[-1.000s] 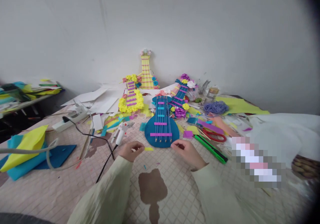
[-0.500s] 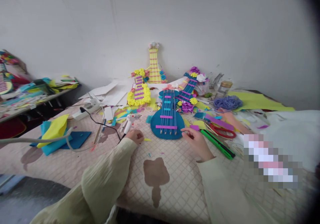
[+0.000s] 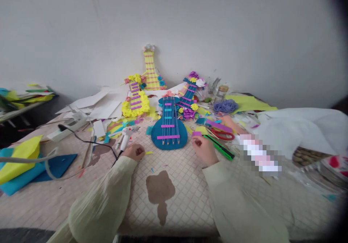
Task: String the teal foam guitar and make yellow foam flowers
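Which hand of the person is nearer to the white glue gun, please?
Left. The left hand is close beside the white glue gun, at its handle end; the right hand is farther off, right of the blue guitar.

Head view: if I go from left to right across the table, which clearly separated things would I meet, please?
Yellow folded sheet, white power strip, left hand, blue guitar shape, right hand, white material.
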The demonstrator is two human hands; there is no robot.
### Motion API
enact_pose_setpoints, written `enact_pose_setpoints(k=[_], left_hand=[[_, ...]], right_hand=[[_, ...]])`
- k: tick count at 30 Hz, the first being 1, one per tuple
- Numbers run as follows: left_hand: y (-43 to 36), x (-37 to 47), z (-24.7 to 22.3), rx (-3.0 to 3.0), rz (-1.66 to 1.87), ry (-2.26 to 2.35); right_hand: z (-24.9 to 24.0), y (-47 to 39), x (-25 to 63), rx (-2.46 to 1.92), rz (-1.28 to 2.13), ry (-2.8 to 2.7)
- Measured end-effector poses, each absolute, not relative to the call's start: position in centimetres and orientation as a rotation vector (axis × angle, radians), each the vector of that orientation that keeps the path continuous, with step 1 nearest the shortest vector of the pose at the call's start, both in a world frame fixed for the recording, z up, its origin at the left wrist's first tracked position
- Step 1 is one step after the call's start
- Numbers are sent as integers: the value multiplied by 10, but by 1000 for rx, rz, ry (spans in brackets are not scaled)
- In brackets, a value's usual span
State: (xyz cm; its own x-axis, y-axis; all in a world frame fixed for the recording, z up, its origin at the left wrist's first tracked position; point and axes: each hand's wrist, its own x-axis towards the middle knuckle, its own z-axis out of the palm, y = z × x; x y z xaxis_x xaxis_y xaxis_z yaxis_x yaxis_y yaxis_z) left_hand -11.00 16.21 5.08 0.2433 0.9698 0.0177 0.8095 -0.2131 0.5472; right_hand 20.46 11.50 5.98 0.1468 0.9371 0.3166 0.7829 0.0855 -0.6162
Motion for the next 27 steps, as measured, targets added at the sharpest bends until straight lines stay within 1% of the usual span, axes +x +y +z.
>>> enact_pose_setpoints(k=[3,8,14,19,21,24,27], left_hand=[[161,-111,49,2098,526,1607],[160,-111,45,2087,555,1620],[160,-112,46,2085,564,1588],[159,-114,47,2086,566,1558],[159,-113,46,2078,565,1565],[158,-112,45,2075,570,1588],[155,-110,47,2079,575,1603]], right_hand=[[60,104,238,-1928,72,-1571],[48,89,263,-2125,-38,-1575],[51,85,263,-2138,-74,-1677],[62,51,268,-2144,-106,-1643],[66,33,261,-2065,62,-1585],[75,13,229,-1776,566,-1543],[86,13,175,-1537,778,-1623]])
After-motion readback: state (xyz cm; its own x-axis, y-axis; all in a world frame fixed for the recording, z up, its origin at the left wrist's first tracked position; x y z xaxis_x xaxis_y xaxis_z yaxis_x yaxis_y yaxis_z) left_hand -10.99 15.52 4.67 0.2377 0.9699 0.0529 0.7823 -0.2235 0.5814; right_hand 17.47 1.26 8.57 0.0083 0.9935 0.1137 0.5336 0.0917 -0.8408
